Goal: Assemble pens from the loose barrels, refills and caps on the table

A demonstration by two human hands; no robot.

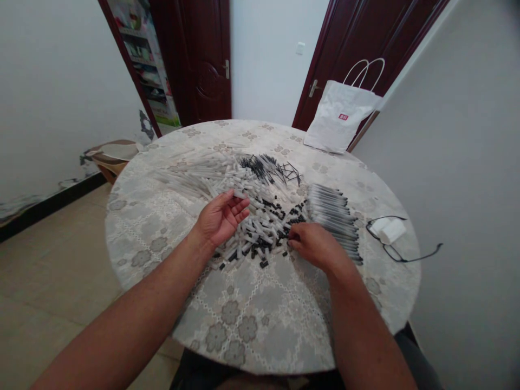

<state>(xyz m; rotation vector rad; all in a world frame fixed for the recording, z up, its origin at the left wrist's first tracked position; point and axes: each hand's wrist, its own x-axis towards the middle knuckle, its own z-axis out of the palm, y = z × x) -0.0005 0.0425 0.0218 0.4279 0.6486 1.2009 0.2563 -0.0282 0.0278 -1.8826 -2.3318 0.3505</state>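
A round table (244, 325) with a flowered cloth carries a big heap of white pen barrels (211, 176), small black caps (270, 211) and thin black refills (264, 162). My left hand (221, 216) hovers palm up at the heap's near left edge, fingers loosely curled, with nothing visible in it. My right hand (314, 244) rests knuckles up at the heap's near right edge, fingertips pinched among the black caps; what they hold is hidden. A neat row of assembled pens (335, 216) lies just right of that hand.
A pair of black glasses (402, 254) with a white roll (390, 230) lies at the table's right edge. A white paper bag (339, 116) leans at the far side against a dark door. A cardboard box (108, 157) sits on the floor at left.
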